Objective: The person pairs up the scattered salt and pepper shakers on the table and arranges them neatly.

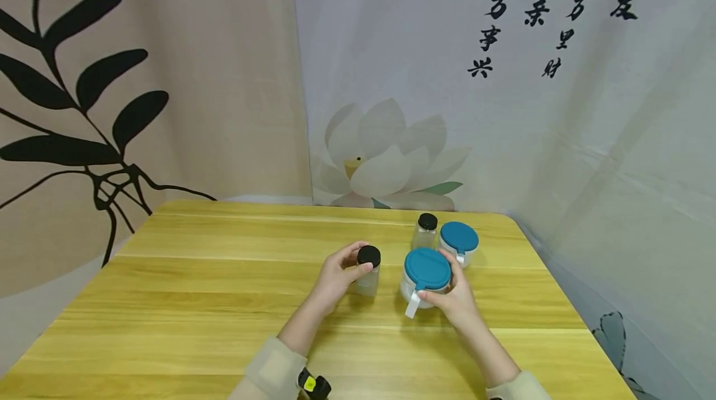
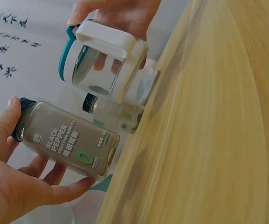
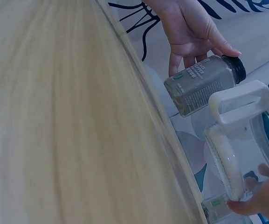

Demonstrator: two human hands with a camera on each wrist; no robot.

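My left hand grips a black pepper bottle with a black cap, thumb at the cap and fingers along the far side. In both wrist views the bottle hangs just off the wooden table. My right hand holds a clear jar with a blue lid and white handle, thumb near the lid's tab by the handle. A white layer shows low in the jar, which also looks slightly raised. Bottle and jar are side by side, apart.
Behind the held jar stand a second black-capped bottle and a second blue-lidded jar, close together on the wooden table. A printed cloth with a lotus and black characters hangs behind the table's far edge.
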